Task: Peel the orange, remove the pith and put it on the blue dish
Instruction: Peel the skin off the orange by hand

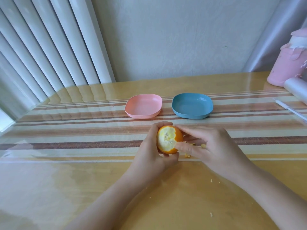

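Pale textured wall (174, 39) behind. White vertical blinds (49, 47) on the left, daylight coming through. Glossy light-wood worktop (66, 188), striped woven runner (83, 130) across the middle under a clear cover. Translucent sheet (274, 39) hangs above the far right corner.

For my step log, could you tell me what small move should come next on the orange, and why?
Probably the right hand should tear the next bit of peel away from the ragged edge it touches: the left hand grips the orange, only one pale patch is bare, and the blue dish holds nothing.
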Action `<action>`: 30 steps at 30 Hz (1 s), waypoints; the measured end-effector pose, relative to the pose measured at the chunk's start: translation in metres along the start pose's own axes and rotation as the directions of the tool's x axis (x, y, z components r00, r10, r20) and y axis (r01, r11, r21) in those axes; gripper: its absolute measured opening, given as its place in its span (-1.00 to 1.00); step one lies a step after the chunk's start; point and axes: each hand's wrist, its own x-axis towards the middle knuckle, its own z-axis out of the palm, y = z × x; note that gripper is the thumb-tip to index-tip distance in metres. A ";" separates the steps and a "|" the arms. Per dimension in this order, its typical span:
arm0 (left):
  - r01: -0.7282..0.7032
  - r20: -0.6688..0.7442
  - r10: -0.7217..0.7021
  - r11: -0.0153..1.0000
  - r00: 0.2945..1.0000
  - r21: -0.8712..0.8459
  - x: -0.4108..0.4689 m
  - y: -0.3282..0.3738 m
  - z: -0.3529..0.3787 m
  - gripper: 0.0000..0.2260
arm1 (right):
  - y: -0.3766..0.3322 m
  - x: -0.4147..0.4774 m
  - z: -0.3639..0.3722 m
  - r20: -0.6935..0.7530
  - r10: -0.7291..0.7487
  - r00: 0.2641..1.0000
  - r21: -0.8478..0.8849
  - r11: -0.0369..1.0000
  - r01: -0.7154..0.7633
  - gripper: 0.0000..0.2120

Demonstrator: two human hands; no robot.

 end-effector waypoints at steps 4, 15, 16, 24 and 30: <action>-0.121 -0.057 0.128 0.986 0.990 0.118 -0.003 0.000 0.006 -0.51 | -0.003 -0.004 0.004 0.028 -0.062 0.998 -0.056 0.996 0.064 -0.53; -0.200 -0.105 0.221 0.963 0.970 0.180 -0.005 -0.002 0.014 -0.57 | -0.027 -0.007 0.021 -0.118 -0.186 0.975 -0.583 0.808 0.084 -0.53; -0.203 -0.105 0.224 0.962 0.969 0.180 -0.005 -0.003 0.014 -0.56 | -0.027 -0.007 0.021 -0.122 -0.200 0.972 -0.586 0.805 0.092 -0.53; -0.233 -0.123 0.259 0.953 0.958 0.195 -0.005 0.001 0.012 -0.49 | -0.021 -0.006 0.019 -0.129 -0.267 0.955 -0.539 0.827 0.159 -0.56; -0.237 -0.139 0.270 0.948 0.953 0.214 -0.003 0.000 0.010 -0.46 | -0.018 -0.009 0.008 -0.037 -0.148 0.988 -0.276 0.952 0.132 -0.54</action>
